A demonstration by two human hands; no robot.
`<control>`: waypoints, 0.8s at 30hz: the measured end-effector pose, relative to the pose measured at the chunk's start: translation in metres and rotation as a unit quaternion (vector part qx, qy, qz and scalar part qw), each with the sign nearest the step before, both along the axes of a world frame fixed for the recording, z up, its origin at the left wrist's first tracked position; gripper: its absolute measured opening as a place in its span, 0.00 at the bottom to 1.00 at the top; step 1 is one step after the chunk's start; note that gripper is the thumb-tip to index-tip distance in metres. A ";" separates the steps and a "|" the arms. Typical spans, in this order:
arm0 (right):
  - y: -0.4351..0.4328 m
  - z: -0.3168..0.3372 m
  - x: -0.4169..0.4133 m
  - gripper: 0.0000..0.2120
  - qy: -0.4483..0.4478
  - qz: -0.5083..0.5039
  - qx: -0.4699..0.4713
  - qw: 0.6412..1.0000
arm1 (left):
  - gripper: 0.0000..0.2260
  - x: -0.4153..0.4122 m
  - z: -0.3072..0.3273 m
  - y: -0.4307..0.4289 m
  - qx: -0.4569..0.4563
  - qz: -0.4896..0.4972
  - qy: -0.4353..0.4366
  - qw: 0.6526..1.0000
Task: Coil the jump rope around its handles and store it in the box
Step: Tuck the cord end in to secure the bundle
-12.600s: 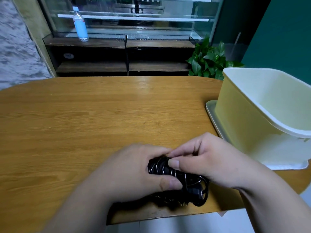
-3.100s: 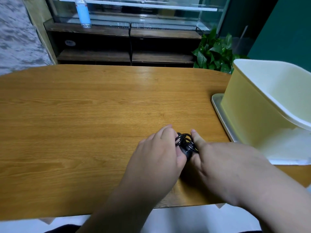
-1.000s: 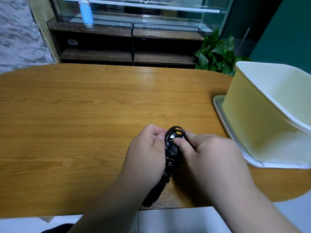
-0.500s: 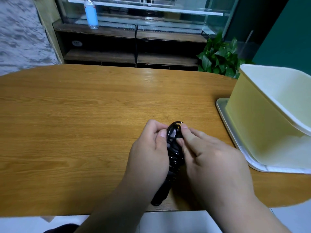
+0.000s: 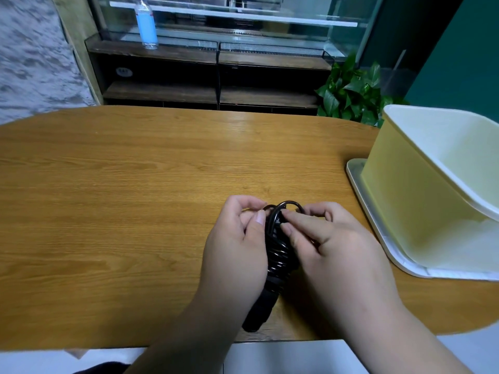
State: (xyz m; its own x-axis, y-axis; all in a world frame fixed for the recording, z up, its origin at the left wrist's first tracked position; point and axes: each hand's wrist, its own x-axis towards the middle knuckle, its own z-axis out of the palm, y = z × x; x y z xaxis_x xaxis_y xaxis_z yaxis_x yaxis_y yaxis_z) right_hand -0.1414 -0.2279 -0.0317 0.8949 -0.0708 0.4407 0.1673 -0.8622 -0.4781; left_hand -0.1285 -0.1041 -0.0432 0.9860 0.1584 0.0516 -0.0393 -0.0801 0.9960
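Note:
The black jump rope is wound in tight turns around its black handles and held just above the near edge of the wooden table. My left hand grips the bundle from the left. My right hand holds it from the right, its fingertips pinching a loose loop of cord at the top end. The handles' lower end sticks out below my palms. The pale yellow box stands open to the right, apart from both hands.
The box rests on its white lid at the table's right end. Behind the table stand a dark shelf unit with a water bottle and a green plant. The table's front edge runs just under my wrists.
Since a second ago my hands have stayed in place on the bundle. My right fingers have shifted up along the cord to the top loop, and my left thumb has moved slightly aside.

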 end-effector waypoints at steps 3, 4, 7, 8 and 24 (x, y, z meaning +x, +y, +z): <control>-0.001 0.002 0.001 0.08 0.027 -0.001 0.017 0.999 | 0.10 0.003 0.003 0.001 -0.105 0.021 0.037 0.994; -0.001 0.004 0.001 0.08 0.038 -0.005 0.026 0.999 | 0.12 0.003 0.003 0.002 -0.116 0.032 0.040 0.992; 0.000 0.007 0.000 0.15 0.087 -0.012 0.074 0.993 | 0.15 0.005 0.002 0.003 -0.112 0.064 0.044 0.991; 0.001 0.007 -0.001 0.18 0.096 -0.012 0.084 0.992 | 0.14 0.005 0.001 0.003 -0.111 0.068 0.045 0.990; 0.006 -0.005 0.004 0.53 0.261 0.058 0.257 0.929 | 0.12 0.013 -0.006 0.006 -0.105 0.087 0.032 0.990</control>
